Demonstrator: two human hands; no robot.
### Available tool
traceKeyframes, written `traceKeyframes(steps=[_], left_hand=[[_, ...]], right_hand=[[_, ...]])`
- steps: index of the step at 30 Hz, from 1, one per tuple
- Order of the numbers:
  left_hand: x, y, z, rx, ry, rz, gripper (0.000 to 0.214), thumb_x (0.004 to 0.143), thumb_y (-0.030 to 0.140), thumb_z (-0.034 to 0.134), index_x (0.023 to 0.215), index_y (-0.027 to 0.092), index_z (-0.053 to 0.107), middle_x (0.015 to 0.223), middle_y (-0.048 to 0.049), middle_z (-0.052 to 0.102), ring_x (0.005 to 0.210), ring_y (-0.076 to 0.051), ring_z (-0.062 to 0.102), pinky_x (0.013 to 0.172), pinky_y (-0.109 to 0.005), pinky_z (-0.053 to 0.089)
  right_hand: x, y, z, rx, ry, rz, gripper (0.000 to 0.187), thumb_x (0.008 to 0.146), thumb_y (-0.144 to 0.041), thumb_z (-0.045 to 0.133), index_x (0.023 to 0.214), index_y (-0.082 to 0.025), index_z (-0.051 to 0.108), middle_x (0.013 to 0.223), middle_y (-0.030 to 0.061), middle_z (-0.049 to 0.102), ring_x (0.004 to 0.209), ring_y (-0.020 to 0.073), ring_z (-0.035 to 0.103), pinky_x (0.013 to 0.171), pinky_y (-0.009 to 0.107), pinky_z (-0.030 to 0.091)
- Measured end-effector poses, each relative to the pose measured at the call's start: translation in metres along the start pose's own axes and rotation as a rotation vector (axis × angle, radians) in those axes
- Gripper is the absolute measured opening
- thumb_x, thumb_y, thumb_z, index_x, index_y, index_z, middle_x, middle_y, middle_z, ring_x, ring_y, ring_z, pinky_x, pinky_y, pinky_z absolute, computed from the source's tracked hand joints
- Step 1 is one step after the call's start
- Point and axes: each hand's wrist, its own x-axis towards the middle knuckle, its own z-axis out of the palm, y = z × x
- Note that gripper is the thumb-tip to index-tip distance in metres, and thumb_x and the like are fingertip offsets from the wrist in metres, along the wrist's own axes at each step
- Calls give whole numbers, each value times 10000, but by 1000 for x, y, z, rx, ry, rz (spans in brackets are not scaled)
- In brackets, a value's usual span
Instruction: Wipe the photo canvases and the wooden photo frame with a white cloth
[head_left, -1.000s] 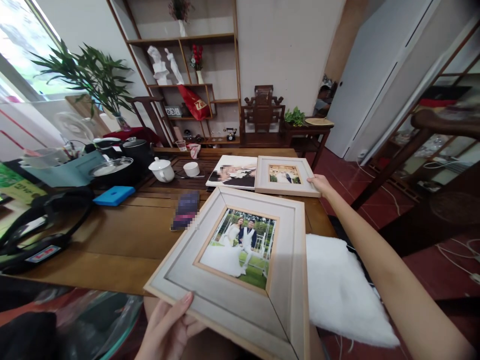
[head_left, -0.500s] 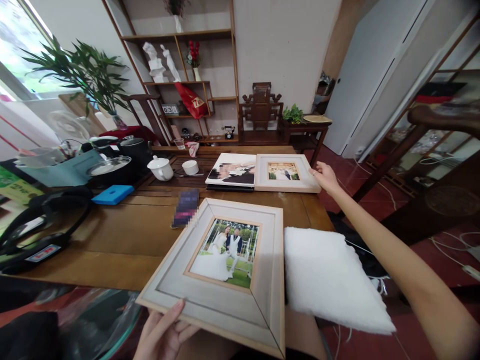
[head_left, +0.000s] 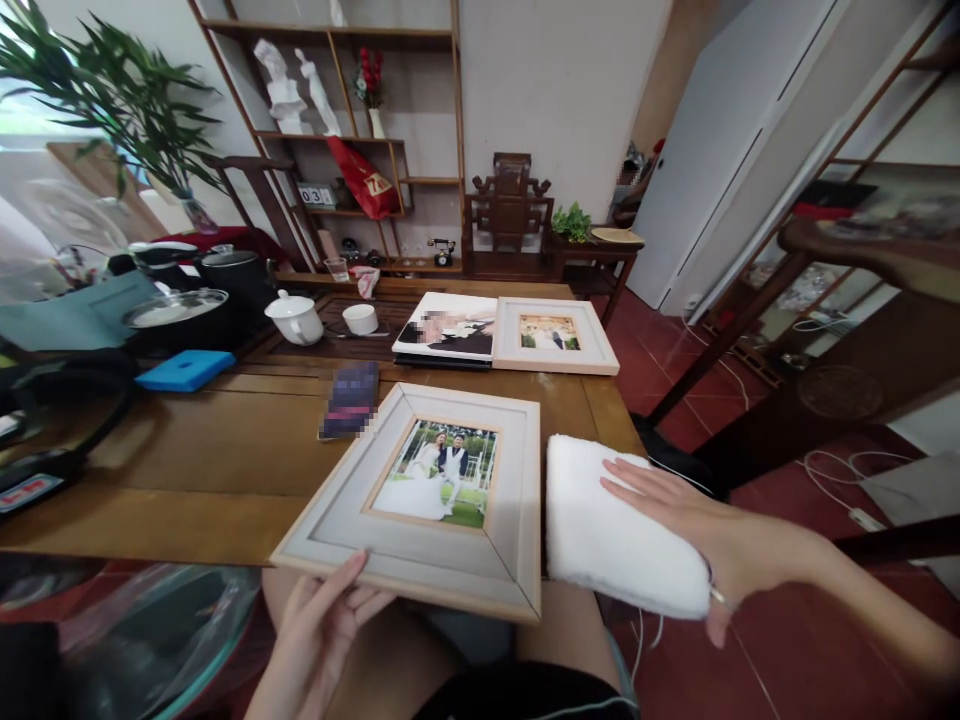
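Note:
My left hand (head_left: 319, 630) grips the near edge of a pale wooden picture frame (head_left: 517, 500) with a wedding photo, thumb on top, the frame resting partly on the table edge and over my lap. My right hand (head_left: 697, 535) lies on a folded white cloth (head_left: 600, 530) just right of the frame, fingers stretched over its top and thumb under its right edge. A second, smaller frame (head_left: 555, 338) lies flat at the far end of the wooden table (head_left: 217, 460), beside a photo album (head_left: 450, 330).
A blurred dark card (head_left: 351, 400) lies left of the near frame. A blue box (head_left: 184, 370), white teapot (head_left: 294, 318), cup (head_left: 360, 318) and dark pots (head_left: 180, 315) stand at the left. Shelves (head_left: 352, 150), a carved chair (head_left: 510, 215) and a plant (head_left: 112, 90) are behind. Cables (head_left: 832, 480) lie on the red floor.
My right hand left the far frame and came back onto the white cloth. The near frame has lowered and moved away, flatter toward the table edge. The view shifted left and down.

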Motion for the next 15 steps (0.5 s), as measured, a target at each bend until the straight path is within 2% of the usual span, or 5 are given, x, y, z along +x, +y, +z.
traceKeyframes(steps=[2, 5, 9, 12, 15], left_hand=[[1, 0, 4, 4, 7, -3, 378, 633, -37, 679, 965, 139, 634, 847, -48, 761, 667, -246, 741, 609, -351, 647], [2, 0, 10, 2, -7, 4, 367, 638, -50, 674, 950, 138, 631, 863, -49, 761, 688, -245, 743, 612, -348, 645], [1, -5, 17, -5, -13, 16, 356, 690, -58, 638, 988, 135, 618, 846, -52, 759, 686, -240, 743, 602, -356, 645], [-1, -12, 21, -2, 4, 7, 409, 728, -63, 621, 1077, 151, 604, 888, -60, 758, 688, -227, 744, 614, -340, 645], [-3, -21, 24, -6, -15, 32, 443, 758, -58, 608, 1131, 180, 588, 996, -72, 745, 750, -238, 746, 659, -383, 647]], right_hand=[[-5, -7, 20, -128, 88, 56, 1339, 432, -424, 863, 1523, -252, 105, 1585, 135, 79, 1417, 424, 114, 1102, 580, 229], [-12, -26, 40, -300, 240, 152, 1150, 551, -262, 777, 1515, -308, 152, 1568, 129, 177, 1349, 461, 287, 1010, 652, 322], [-13, -48, 51, -327, 411, 98, 949, 690, -161, 627, 1502, -364, 178, 1504, 89, 352, 1314, 433, 377, 1032, 706, 253], [-10, -47, 52, 0, 418, 2, 820, 750, -253, 613, 1445, -493, 251, 1474, -57, 398, 1379, 334, 305, 1134, 589, 215], [-11, -37, 46, 648, 543, 304, 475, 720, -408, 666, 1182, -501, 610, 1302, -84, 593, 1325, 309, 410, 1139, 485, 286]])
